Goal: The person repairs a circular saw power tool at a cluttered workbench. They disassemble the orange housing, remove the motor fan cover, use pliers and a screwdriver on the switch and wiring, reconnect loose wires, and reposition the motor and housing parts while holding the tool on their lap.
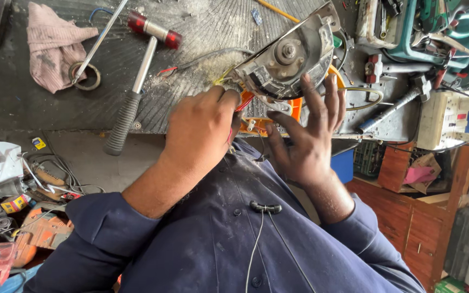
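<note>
Closest in, a dark blue shirt [229,244] with a small clip microphone [265,207] and its thin white lead, 1 of each. Just past it, 2 hands at the near edge of the desk [39,103]: the left hand [204,127] is clenched around red wires [244,100] at the tool's near-left side, and the right hand [305,141] is released, fingers spread, fingertips touching the metal guard. Between them sits 1 circular saw [286,62], orange body toward the person, grey blade guard tilted up, its long axis running from near-left to far-right, the bare arbor facing the camera. The left hand hides the wire ends, so where they join cannot be told. Left of the saw lies 1 mallet [137,81], ribbed grey grip near, red-capped head far, pointing away. Further left, 1 metal ring [85,76] with 1 thin rod [100,40] across it, and 1 pink rag [52,46]. Far right, a teal tool case [435,32] crammed with tools crowds the saw's right flank.
</note>
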